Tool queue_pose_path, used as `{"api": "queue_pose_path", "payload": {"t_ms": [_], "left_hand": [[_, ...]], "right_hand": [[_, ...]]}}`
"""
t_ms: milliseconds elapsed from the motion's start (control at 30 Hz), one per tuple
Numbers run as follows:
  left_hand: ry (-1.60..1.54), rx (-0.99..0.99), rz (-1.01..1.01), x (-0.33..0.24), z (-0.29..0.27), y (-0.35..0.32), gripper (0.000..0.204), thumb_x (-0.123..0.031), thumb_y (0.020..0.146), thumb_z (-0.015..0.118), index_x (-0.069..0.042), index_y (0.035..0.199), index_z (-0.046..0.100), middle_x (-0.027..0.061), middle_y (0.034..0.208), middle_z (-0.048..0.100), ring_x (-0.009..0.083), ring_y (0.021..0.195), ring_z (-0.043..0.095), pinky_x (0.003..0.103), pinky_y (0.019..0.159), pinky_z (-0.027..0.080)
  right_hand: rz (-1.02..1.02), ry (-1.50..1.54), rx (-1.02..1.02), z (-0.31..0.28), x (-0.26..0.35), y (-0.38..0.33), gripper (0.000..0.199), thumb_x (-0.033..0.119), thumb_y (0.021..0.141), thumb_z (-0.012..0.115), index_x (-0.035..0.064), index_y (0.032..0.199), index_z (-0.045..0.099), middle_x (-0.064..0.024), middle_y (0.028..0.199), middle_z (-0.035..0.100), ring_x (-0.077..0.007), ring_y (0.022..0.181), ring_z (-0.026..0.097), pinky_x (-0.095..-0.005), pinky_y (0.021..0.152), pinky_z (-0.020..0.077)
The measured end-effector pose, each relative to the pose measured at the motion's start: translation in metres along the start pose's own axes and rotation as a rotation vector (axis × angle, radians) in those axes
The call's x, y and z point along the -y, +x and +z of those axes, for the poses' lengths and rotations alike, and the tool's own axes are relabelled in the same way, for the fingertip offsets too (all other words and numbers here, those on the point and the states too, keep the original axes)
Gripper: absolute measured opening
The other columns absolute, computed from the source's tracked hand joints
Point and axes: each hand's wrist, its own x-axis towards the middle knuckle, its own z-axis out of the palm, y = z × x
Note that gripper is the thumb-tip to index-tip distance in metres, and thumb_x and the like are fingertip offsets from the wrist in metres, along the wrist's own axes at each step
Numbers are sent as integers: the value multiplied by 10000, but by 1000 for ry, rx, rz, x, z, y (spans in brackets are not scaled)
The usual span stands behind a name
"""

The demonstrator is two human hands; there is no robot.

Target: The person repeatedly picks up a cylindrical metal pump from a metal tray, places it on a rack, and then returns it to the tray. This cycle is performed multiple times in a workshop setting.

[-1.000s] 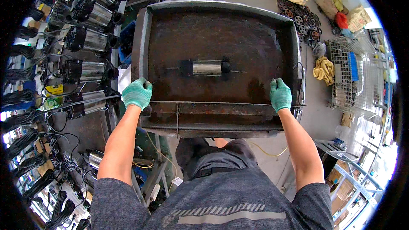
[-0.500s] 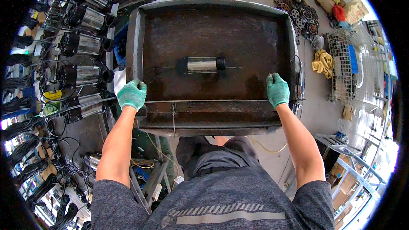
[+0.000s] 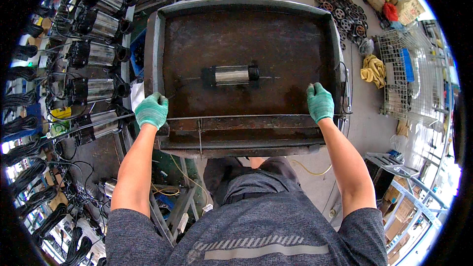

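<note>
Gloved left hand (image 3: 152, 110) and right hand (image 3: 320, 102), well apart, palms down with fingers bent, each backed by a bare forearm (image 3: 132, 167) extending forward from the elbow.

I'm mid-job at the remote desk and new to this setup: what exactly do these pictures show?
No robot here: a person in a dark grey shirt works by hand. A fisheye camera on their head looks down, so straight edges bend. Before them is a dark brown, rectangular metal tray. Inside, a silver cylinder with black ends lies sideways, apart from both hands. The green-gloved left hand is at the tray's near left corner, the green-gloved right hand toward its near right; whether they grip it is unclear.
</note>
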Motion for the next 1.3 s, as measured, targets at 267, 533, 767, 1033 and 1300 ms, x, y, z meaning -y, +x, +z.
{"api": "queue_pose_path", "payload": {"t_ms": [267,533,767,1033,1300], "left_hand": [[15,31,-17,-3,-4,0,312,-380,946,558,-130,995,738,164,1004,740,400,930,697,504,823,541],[11,31,-23,-4,-5,-1,303,-368,947,564,-129,1004,742,167,1016,740,399,934,699,498,827,544],[13,45,-19,-6,-7,-1,308,-370,947,565,-132,1022,746,161,1020,742,395,946,699,490,832,546],[7,22,-19,-4,-5,-1,312,-376,947,562,-125,988,743,172,994,739,398,935,698,492,832,541],[9,-11,12,-1,0,0,315,-374,951,559,-121,985,743,173,977,740,398,922,700,491,815,540]], "right_hand": [[12,10,12,-1,0,-1,391,418,1039,504,74,1084,683,-245,998,709,-466,948,669,-552,803,531],[17,7,42,-4,3,0,395,417,1038,499,73,1094,686,-238,1008,713,-465,952,670,-553,808,531],[-13,5,-30,4,-4,0,395,414,1039,498,73,1103,688,-226,1007,719,-456,939,676,-546,804,538],[-7,0,5,-1,0,0,386,403,1036,518,66,1118,687,-237,1017,719,-457,953,677,-540,818,538],[6,14,-5,-1,1,-1,364,409,1040,504,84,1048,669,-237,973,711,-471,928,669,-558,786,531]]}}
